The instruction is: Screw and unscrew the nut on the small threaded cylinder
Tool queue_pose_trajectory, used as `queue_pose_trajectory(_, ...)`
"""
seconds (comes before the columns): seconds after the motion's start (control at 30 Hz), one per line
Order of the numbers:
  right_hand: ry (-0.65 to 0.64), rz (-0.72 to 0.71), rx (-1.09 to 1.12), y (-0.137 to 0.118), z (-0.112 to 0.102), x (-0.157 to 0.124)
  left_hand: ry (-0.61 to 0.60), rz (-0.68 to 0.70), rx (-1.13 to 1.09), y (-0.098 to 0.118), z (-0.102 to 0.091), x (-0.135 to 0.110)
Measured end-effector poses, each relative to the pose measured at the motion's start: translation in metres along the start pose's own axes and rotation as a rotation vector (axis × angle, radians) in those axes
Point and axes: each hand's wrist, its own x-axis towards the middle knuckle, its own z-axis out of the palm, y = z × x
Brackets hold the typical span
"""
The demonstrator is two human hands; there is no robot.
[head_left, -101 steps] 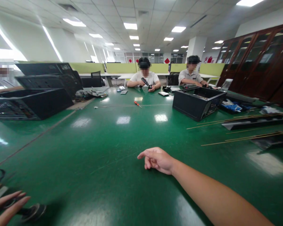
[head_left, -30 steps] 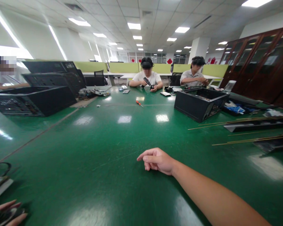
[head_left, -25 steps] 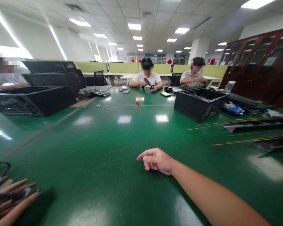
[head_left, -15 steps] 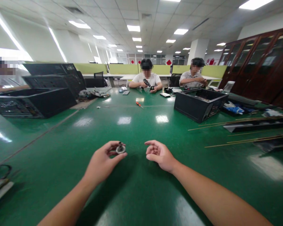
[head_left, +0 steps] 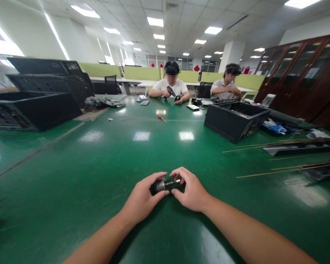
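The cylindrical part (head_left: 162,185), dark and metallic with a narrow shaft, is located just above the near worktop (head_left: 99,161), between the two hands. The grip of the left hand (head_left: 140,198) holds the body end between thumb and fingers, shaft pointing right. The right hand (head_left: 192,190) is half curled around the shaft tip; whether its grip contacts the tip cannot be determined. Change of state: the part, previously held by the left hand well apart from the right, now bridges the gap between them. Both hands are therefore judged positioned for joint handling. Farther out, an orange screwdriver (head_left: 161,118) lies on the worktop, with a black computer case (head_left: 222,124) to its right.
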Motion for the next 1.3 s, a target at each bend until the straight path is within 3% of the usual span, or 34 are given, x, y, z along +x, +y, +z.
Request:
queue_pose_trajectory(0.43, -0.046, 0.024, -0.005, -0.0017, 0.0003, -0.0013, 0.047, 0.010, -0.056, -0.0012, 0.0049, -0.0038)
queue_pose_trajectory(1.3, -0.017, 0.057, -0.025, -0.0034, 0.0001, -0.0003, 0.067, 0.033, 0.000, -0.0043, 0.0062, -0.0049)
